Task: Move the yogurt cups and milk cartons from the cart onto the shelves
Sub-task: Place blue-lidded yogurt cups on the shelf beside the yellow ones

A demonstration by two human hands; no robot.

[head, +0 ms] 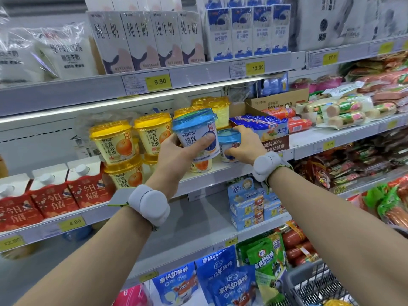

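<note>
**Two blue cups at the middle shelf**

The left hand [176, 149] is gripping a blue-lidded yogurt cup [195, 131], fingers curled round its side, thumb across the front label. The cup is tilting slightly and hanging just above the yellow cups [132, 140] stacked two high on the middle shelf [220, 175].

The right hand [245, 146] is gripping a second blue cup [228, 144] from the right side. This cup is sitting lower, at the shelf surface, just beside the first cup and next to a brown tray of blue cheese packs [262, 129]; whether its base is touching the shelf is hard to tell.

Both wrists are wearing grey bands [150, 204].

Red milk cartons [53, 195] are standing in a row on the shelf to the lower left. White milk cartons [145, 38] are lining the top shelf above a 9.90 price tag [159, 81]. A grey cart [318, 283] corner is showing at the lower right, with something yellow inside, too little visible to name.
</note>
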